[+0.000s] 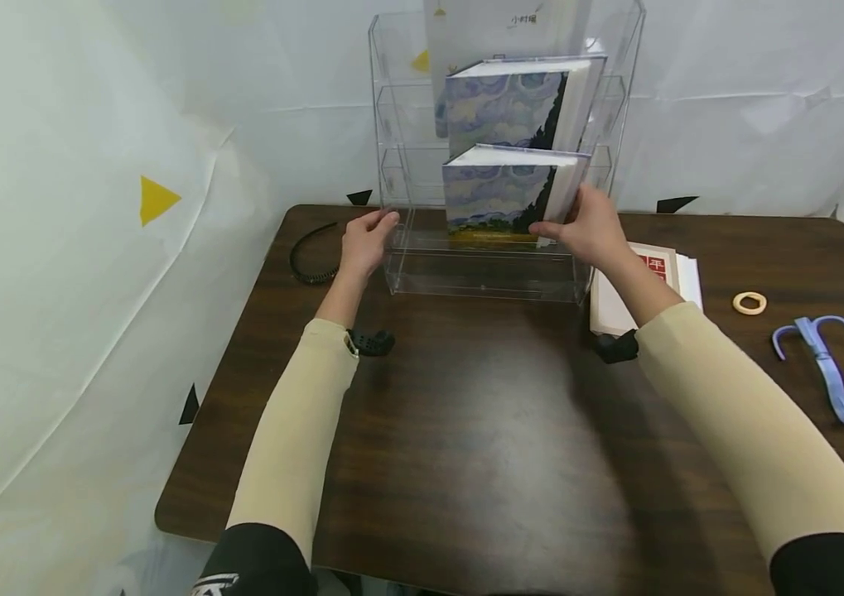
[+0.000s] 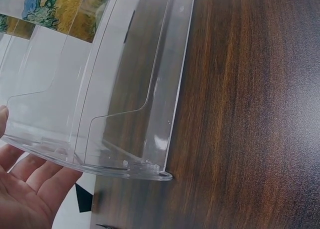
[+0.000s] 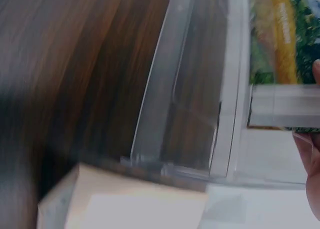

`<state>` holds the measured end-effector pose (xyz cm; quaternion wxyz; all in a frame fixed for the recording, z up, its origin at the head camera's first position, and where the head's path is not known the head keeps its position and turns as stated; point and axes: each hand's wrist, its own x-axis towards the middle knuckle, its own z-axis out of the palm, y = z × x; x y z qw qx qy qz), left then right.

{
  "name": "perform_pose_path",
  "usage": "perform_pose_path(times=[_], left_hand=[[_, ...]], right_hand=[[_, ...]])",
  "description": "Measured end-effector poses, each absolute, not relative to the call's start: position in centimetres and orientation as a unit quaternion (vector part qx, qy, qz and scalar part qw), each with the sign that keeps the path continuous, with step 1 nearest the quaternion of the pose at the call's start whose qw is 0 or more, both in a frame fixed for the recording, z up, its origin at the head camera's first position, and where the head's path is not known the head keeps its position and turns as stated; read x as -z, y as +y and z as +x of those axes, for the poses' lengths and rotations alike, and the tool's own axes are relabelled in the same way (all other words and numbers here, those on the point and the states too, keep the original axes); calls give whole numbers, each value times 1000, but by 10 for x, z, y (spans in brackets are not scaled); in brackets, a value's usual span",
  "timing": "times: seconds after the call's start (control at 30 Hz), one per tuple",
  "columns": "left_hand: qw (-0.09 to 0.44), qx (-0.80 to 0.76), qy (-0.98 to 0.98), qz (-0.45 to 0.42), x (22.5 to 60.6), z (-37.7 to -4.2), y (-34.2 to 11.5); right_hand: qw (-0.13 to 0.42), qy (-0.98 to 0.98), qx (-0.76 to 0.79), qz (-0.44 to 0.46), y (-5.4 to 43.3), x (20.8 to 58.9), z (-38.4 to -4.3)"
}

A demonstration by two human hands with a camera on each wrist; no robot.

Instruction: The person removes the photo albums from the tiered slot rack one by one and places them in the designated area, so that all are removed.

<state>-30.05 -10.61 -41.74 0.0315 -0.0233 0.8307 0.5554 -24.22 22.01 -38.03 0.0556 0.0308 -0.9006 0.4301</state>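
Observation:
A clear acrylic book rack (image 1: 484, 280) with stepped tiers stands at the back of the table. My left hand (image 1: 367, 242) holds its left side panel; in the left wrist view the thumb is on one face and the fingers (image 2: 52, 181) on the other. With my right hand (image 1: 593, 228) I grip a thick book (image 1: 496, 199) with a painted landscape cover by its page-edge side, upright at a lower tier. Directly behind it stands a matching painted book (image 1: 503, 103), partly covered. A pale book (image 1: 511, 29) occupies the tier above.
Right of the rack lie stacked books (image 1: 611, 305) with a red label, partly behind my right forearm. Farther right are a wooden ring (image 1: 749, 311) and a blue double hook (image 1: 827, 368). A black coiled cord (image 1: 315, 278) lies left of the rack.

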Motion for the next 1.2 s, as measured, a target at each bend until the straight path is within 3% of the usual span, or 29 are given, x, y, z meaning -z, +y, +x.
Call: perform_pose_path(times=[0.2, 0.5, 0.73, 1.0, 1.2], left_hand=[[37, -563, 825, -27, 419, -302, -105], [35, -563, 825, -20, 420, -301, -104], [40, -574, 817, -26, 421, -298, -105], [54, -584, 809, -29, 416, -295, -107], [55, -592, 804, -18, 417, -295, -107]], right_hand=[[67, -899, -432, 28, 221, 384, -242], [144, -865, -476, 65, 222, 367, -235], [209, -730, -644, 94, 240, 345, -205], [154, -575, -804, 19, 272, 359, -130], [56, -547, -834, -50, 309, 393, -77]])
